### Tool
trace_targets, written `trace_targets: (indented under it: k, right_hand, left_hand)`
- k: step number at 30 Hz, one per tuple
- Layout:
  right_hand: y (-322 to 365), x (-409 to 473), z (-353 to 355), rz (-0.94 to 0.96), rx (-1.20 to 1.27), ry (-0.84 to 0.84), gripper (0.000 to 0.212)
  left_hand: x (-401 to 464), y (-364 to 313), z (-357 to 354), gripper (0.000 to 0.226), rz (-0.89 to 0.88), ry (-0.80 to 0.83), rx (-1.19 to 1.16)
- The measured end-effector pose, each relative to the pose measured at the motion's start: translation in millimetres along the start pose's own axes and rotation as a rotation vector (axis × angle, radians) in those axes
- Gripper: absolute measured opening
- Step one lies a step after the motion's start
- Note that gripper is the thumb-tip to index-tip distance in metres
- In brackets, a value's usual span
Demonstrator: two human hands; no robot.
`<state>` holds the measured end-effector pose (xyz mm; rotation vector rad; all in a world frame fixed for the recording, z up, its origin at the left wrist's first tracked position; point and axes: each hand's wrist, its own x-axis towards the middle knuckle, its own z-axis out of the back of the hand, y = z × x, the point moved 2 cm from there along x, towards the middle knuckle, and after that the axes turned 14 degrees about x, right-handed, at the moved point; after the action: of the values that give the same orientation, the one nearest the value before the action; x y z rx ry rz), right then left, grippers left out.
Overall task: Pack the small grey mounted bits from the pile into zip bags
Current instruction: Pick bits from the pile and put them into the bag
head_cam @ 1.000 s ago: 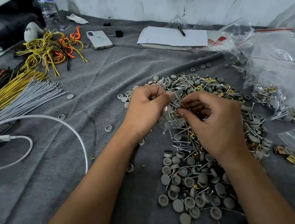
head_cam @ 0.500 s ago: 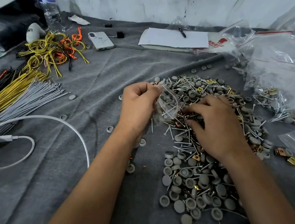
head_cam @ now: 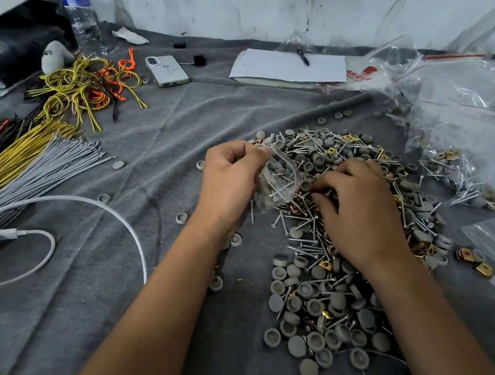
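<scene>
Left hand (head_cam: 229, 181) up off the surface, grip curled tight round the top edge of a small clear plastic zip bag (head_cam: 275, 180), pinching it so the mouth faces right toward the pile, and there are already a few screws and grey pieces showing through the plastic; right hand (head_cam: 363, 213) is down on the big heap of small round grey mounted bits mixed with silver screws and brass clips (head_cam: 339, 235), palm down, fingers bent and raking into the near-left edge of it, just beside the bag's mouth, though whether the fingertips have actually closed on a piece I cannot tell, they are buried in the heap. The heap spreads over the grey cloth-covered surface (head_cam: 123, 297) in front of the person, with loose grey caps scattered round its edges and a stack of large clear plastic bags (head_cam: 481, 112) off to the far right. My read: this is the pick-and-drop step, and the trick is to keep that bag mouth held wide and close to the pile so the travel is short, pick out one grey bit cleanly instead of a tangle of screws and clips, and feed it stem first so the points already inside do not snag or pierce the thin plastic
</scene>
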<state>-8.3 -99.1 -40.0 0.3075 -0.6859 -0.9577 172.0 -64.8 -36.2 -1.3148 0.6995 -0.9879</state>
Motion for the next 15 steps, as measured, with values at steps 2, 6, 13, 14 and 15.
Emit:
trace_targets:
  k: [2, 6, 13, 14, 15]
  right_hand:
    - [1, 1, 2, 0.002, 0.106, -0.105, 0.014]
    - [9, -1, 11, 0.101, 0.317, -0.295, 0.01]
    - [15, -3, 8, 0.235, 0.353, -0.254, 0.011]
    - [15, -3, 8, 0.24, 0.354, -0.246, 0.011]
    - [15, -3, 7, 0.248, 0.353, -0.24, 0.011]
  left_hand:
    - [0, 1, 1, 0.042, -0.004, 0.001, 0.008]
    - [0, 2, -1, 0.031, -0.037, 0.041, 0.069]
    - [-1, 2, -7, 0.036, -0.074, 0.127, 0.112]
    - [-1, 2, -7, 0.037, -0.072, 0.134, 0.115]
    - [-1, 2, -7, 0.036, -0.072, 0.141, 0.117]
